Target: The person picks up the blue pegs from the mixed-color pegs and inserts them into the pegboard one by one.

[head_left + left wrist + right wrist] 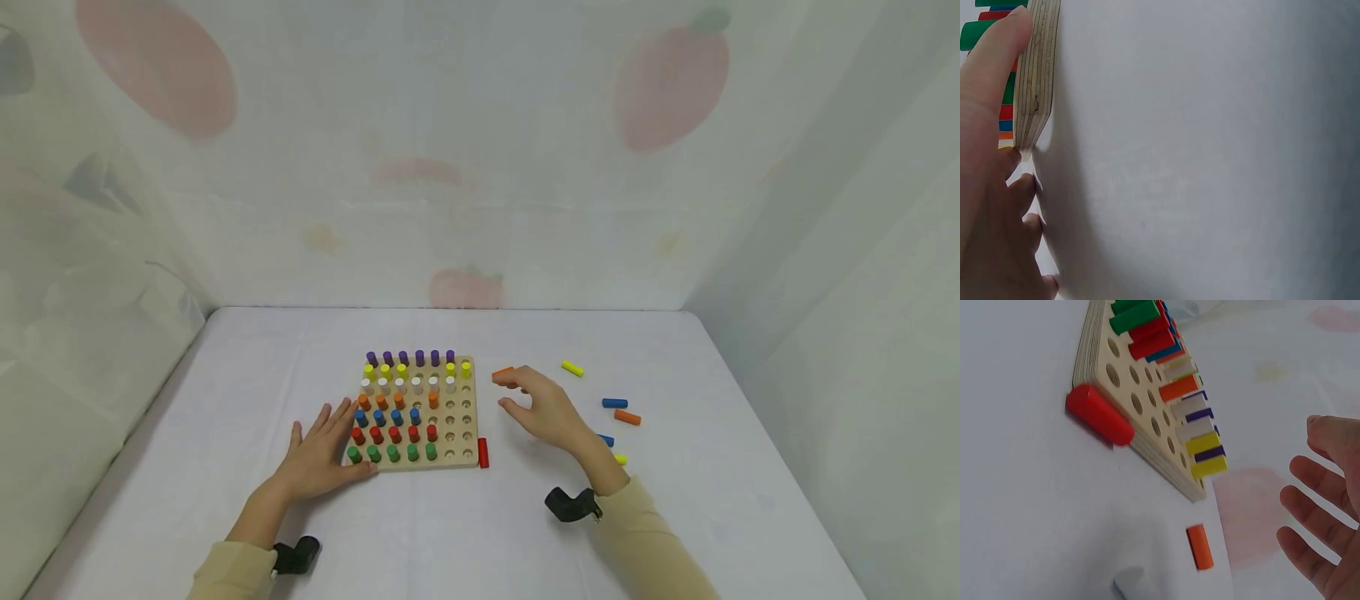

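A wooden pegboard [459, 428] holds rows of purple, yellow, white, orange, blue, red and green pegs, with bare holes mostly at its right side. My left hand [315, 462] rests against its left side with fingers spread. In the left wrist view the thumb [997, 53] presses the board's edge. Right of the board, my right hand [547, 410] hovers over the table, fingers loosely bent and apart, holding nothing. Close to its fingertips lies an orange peg [502, 374], which the right wrist view shows lying apart from the hand. A red peg [1099, 414] lies against the board's right front corner.
Loose pegs lie to the right: a yellow peg [572, 368], a blue peg [615, 403] and an orange peg [627, 417]. Another blue peg [607, 440] and yellow peg [620, 459] are partly behind the right forearm. Pale curtains [465, 125] surround the white table [450, 542].
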The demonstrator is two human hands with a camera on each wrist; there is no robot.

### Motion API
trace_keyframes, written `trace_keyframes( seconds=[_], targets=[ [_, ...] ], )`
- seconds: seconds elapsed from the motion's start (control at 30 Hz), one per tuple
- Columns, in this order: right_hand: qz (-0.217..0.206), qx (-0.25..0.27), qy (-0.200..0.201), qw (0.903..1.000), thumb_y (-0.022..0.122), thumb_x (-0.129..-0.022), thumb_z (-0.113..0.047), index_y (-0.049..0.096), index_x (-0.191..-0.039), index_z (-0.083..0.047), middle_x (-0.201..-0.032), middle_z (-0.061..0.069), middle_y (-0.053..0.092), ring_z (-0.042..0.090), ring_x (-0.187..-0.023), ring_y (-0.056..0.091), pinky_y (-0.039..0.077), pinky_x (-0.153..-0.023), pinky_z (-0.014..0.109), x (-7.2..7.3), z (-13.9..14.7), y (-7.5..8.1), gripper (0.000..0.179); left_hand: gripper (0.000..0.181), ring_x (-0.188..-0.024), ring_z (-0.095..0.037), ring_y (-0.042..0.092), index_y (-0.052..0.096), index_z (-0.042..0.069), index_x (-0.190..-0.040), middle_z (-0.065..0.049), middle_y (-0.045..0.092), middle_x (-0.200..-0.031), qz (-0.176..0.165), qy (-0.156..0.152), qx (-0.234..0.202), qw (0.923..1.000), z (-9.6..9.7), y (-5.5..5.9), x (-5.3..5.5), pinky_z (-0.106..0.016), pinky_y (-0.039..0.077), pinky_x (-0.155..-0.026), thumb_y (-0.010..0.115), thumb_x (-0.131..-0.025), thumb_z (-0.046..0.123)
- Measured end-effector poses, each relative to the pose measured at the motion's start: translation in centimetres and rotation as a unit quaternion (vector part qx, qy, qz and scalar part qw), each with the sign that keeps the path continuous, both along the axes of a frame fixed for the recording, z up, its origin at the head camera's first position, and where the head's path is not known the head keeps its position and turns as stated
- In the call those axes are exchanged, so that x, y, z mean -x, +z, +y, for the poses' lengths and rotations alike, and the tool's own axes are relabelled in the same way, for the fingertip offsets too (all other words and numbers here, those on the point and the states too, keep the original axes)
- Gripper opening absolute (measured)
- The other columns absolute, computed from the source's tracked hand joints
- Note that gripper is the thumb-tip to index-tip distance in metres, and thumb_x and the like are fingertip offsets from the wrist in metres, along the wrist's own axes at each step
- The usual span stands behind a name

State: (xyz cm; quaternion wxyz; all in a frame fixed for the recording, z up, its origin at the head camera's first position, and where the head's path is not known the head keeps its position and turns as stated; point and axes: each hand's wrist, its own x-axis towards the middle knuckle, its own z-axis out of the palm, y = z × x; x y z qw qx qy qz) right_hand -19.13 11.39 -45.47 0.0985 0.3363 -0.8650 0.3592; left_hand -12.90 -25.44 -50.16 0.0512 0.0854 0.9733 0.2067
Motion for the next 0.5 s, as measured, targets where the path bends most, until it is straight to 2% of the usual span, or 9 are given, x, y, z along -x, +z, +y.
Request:
trace_keyframes(
  seconds=[0.3, 0.5],
  targets=[
    [-0.003, -0.02, -0.029, 0.9994, 0.069, -0.083, -0.013, 0.06, -0.115, -0.012, -0.107, -0.002, 0.062, 0.017, -0.095, 0.06, 0.053, -0.079, 0.032, 0.1, 3.0, -0.5, 0.033, 0.109, -0.138, -0.044, 0.011, 0.022, 0.012, -0.147, -0.016, 0.021, -0.152, -0.001, 0.001, 0.006, 1.0, 0.0, 0.0, 0.1, -0.073, -0.004, -0.099, 0.065, -0.065, 0.07],
    [-0.008, -0.034, -0.034, 0.9988, 0.069, -0.083, -0.015, 0.06, -0.115, -0.012, -0.107, 0.001, 0.063, 0.016, -0.095, 0.061, 0.053, -0.078, 0.032, 0.1, 4.6, -1.2, 0.033, 0.109, -0.137, -0.044, 0.012, 0.023, 0.012, -0.147, -0.016, 0.021, -0.152, -0.001, 0.001, 0.005, 1.0, 0.1, 0.1, 0.1, -0.073, -0.004, -0.098, 0.065, -0.065, 0.069]
  ],
)
